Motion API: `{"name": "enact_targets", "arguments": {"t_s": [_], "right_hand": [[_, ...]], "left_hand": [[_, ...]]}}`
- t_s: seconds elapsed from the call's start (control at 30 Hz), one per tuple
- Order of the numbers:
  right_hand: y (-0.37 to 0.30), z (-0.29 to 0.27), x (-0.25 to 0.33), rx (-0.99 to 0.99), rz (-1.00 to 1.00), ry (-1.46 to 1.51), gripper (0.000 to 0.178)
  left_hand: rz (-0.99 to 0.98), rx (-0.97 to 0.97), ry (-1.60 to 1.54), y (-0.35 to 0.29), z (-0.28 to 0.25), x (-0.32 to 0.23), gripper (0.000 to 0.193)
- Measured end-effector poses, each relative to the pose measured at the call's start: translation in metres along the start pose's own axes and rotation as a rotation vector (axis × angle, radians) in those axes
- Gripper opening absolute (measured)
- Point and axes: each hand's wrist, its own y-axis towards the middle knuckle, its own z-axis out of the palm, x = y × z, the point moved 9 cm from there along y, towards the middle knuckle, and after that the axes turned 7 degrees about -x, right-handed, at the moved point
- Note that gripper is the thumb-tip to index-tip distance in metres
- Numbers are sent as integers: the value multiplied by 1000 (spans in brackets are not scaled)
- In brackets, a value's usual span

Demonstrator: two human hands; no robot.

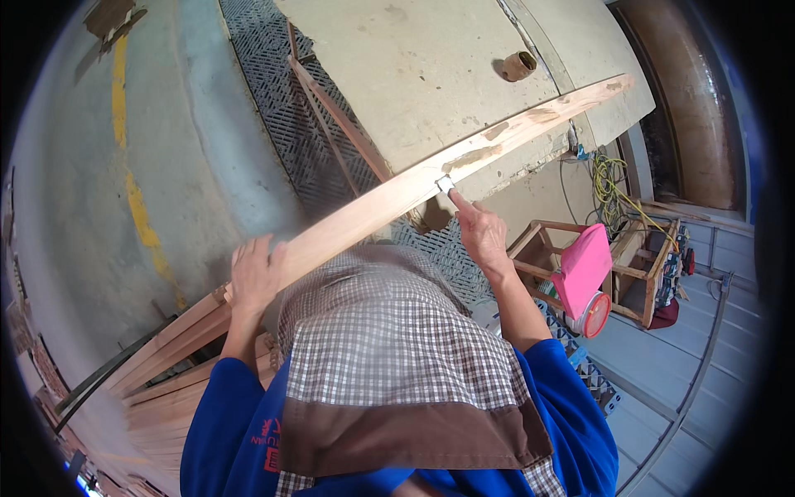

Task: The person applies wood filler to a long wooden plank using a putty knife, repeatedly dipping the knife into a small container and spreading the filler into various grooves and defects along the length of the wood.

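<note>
A long pale wooden plank (364, 214) runs slantwise from lower left to upper right, its far part lying over the table. Brown smears (476, 159) of a filler-like paste mark its far half. Near the plank's left end, my left hand (255, 269) is closed around its edge. My right hand (484, 236) is at the plank's near edge, gripping a small putty knife (445, 184) with the index finger stretched along it. The blade touches the plank beside the nearest smear; the handle is mostly hidden by my fingers.
A small brown can (519, 66) stands on the worn beige table (414, 74). Several more planks (170, 414) are stacked at lower left. To the right are a wooden frame stool (638, 273), a pink cloth-like item (582, 267), a red-rimmed bucket (595, 315) and coiled yellow cable (609, 182).
</note>
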Motion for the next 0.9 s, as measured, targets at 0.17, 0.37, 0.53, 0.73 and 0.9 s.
{"name": "enact_targets", "arguments": {"t_s": [0.17,0.37,0.53,0.73,0.9], "right_hand": [[7,-10,10,113,10,-203,39],[26,-12,13,202,354,224,27],[26,30,31,335,437,332,30],[-5,25,87,502,488,288,30],[-19,19,118,355,162,219,27]], "left_hand": [[-155,89,73,-13,0,23,38],[-116,55,138,-10,-3,19,44],[-105,5,101,-9,-3,20,48],[-147,94,128,-7,-5,14,45],[-126,55,81,-8,-8,13,49]]}}
